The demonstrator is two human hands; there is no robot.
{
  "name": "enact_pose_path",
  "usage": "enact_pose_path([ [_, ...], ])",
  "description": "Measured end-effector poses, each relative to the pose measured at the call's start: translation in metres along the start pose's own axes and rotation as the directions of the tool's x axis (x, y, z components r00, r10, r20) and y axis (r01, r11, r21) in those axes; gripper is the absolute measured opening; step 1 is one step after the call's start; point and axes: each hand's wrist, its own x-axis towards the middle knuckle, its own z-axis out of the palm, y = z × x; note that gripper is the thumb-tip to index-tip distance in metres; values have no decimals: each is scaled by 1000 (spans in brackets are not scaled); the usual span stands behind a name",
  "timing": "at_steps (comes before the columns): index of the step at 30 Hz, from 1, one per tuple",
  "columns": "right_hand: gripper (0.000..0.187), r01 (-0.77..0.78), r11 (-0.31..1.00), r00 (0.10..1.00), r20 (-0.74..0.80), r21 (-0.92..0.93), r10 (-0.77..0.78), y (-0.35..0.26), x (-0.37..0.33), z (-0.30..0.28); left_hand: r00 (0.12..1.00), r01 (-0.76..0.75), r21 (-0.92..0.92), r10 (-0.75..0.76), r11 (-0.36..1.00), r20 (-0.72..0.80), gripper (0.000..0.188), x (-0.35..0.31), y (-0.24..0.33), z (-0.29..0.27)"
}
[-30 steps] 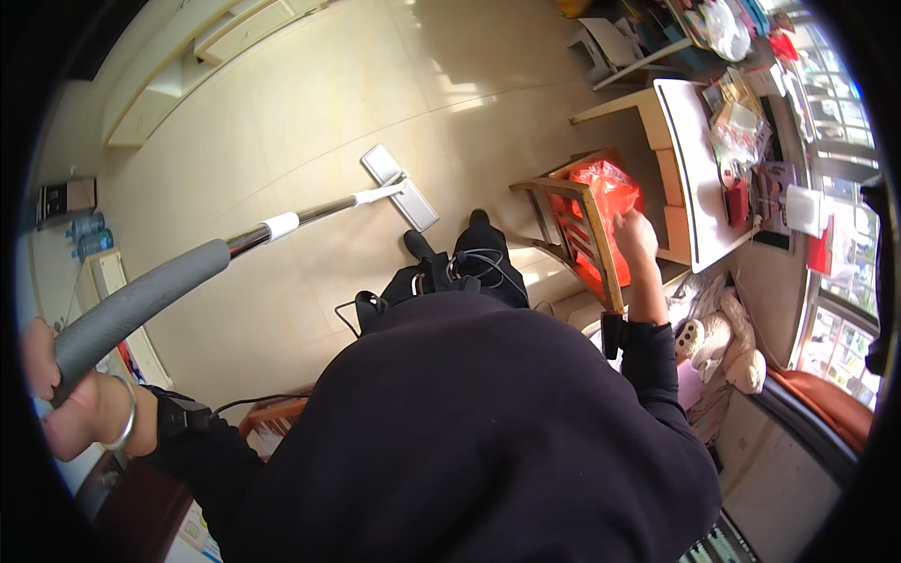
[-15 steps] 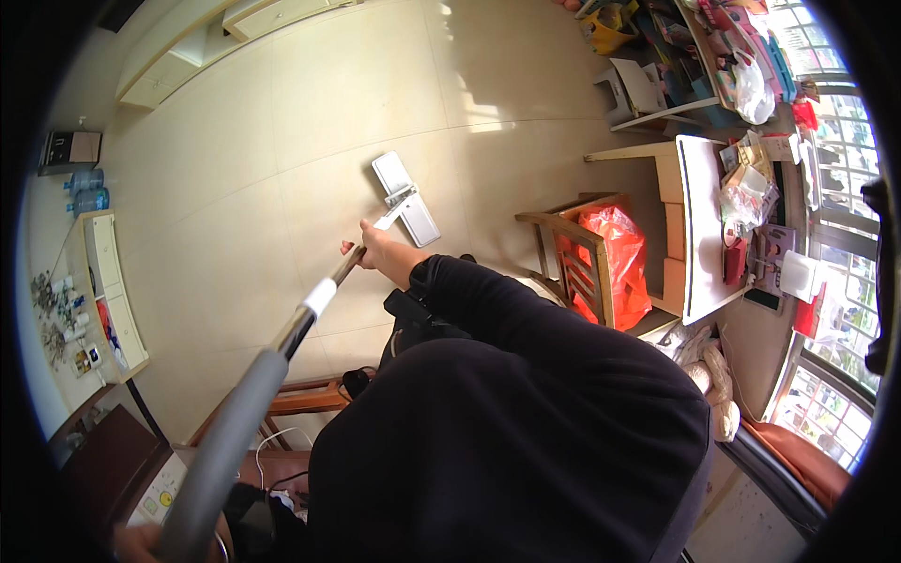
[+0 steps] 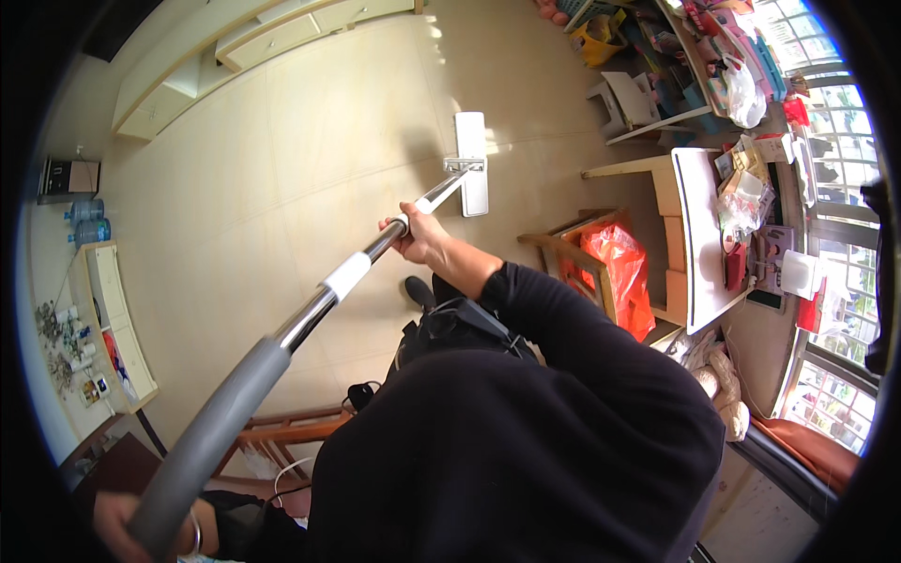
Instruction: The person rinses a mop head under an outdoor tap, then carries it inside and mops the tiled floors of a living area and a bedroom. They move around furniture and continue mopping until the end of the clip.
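A flat mop runs diagonally across the view, with a grey foam grip, a metal pole and white collars. Its white rectangular head lies flat on the tiled floor beyond my feet. My right hand is wrapped round the lower pole by a white collar, arm stretched forward. At the lower left, my left hand, slightly blurred and with a bracelet at the wrist, closes round the top end of the grey grip. The grip hides part of its fingers.
To the right stands a wooden chair with a red plastic bag, beside a white-topped desk. A cluttered shelf is at the far right. White cabinets line the far left wall. A wooden chair stands behind at left.
The mop head has slid right and farther away across the floor and turned. My right hand went right with the pole, and a shoe now shows below it.
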Motion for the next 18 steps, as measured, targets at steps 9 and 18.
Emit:
enact_pose_path([
  [9,25,367,911,930,-80,186,-358,-189,37,-22,896,286,295,-363,912,254,25,10,-198,-3],
  [18,17,468,853,841,-413,230,-350,-376,158,4,839,520,-58,-497,852,222,31,88,-452,-36],
])
